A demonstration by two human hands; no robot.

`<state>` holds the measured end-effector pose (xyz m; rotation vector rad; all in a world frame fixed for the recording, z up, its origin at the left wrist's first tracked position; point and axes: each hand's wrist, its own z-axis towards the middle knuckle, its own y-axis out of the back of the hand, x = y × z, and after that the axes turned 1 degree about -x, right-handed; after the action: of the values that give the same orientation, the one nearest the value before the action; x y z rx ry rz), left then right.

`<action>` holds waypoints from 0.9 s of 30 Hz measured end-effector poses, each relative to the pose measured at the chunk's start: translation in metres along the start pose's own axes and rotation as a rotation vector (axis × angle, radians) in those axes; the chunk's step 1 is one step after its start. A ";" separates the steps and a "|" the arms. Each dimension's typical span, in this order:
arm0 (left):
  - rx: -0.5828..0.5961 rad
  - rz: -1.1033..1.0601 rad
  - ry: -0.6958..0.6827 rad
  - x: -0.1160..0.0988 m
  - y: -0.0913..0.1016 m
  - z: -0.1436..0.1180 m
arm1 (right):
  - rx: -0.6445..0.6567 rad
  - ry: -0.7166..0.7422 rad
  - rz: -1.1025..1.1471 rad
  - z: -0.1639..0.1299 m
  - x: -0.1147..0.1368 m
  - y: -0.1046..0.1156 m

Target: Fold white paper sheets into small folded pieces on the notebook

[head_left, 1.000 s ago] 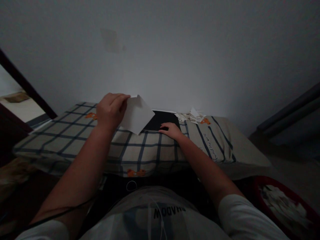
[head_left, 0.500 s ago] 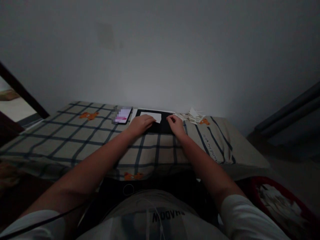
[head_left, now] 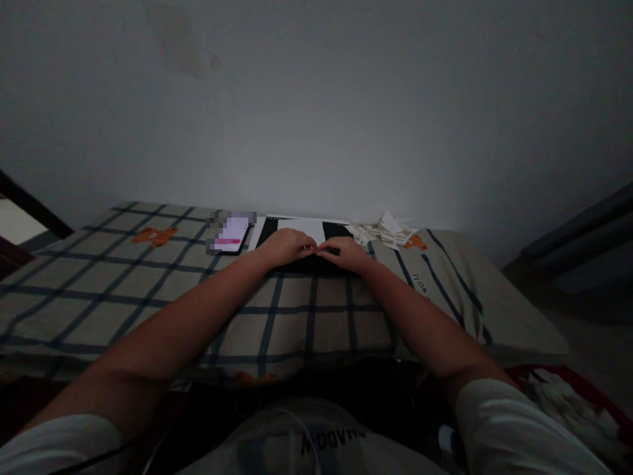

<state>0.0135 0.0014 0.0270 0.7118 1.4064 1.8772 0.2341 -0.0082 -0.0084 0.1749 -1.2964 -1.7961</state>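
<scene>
Both hands lie side by side on a white sheet of paper (head_left: 305,229) spread over a black board (head_left: 270,230). The left hand (head_left: 285,245) and the right hand (head_left: 344,253) press flat on the sheet's near edge, fingertips meeting at the middle. The board rests on a checked pillow (head_left: 148,277). Just left of the board lies a phone (head_left: 230,234) with its screen lit; to the right sits a pile of folded paper pieces (head_left: 388,230), near the wall

Phone (head_left: 231,233) just left of the grips; scrap-paper heap (head_left: 388,231) just right; wall (head_left: 316,119) close beyond. Open checked pillow (head_left: 123,277) far left.
</scene>
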 end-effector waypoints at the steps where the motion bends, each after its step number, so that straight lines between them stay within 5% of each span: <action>1: 0.002 -0.037 -0.006 0.001 -0.002 -0.002 | 0.024 -0.001 -0.032 -0.002 -0.003 -0.002; 12: -0.086 -0.261 0.034 0.051 -0.013 -0.030 | 0.101 -0.051 -0.057 -0.009 -0.021 0.013; 27: -0.080 -0.234 0.014 0.027 -0.018 -0.021 | 0.087 -0.031 -0.112 -0.008 -0.016 0.012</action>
<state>-0.0159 0.0133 0.0051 0.4738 1.3526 1.7465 0.2547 -0.0030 -0.0076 0.2734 -1.4124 -1.8439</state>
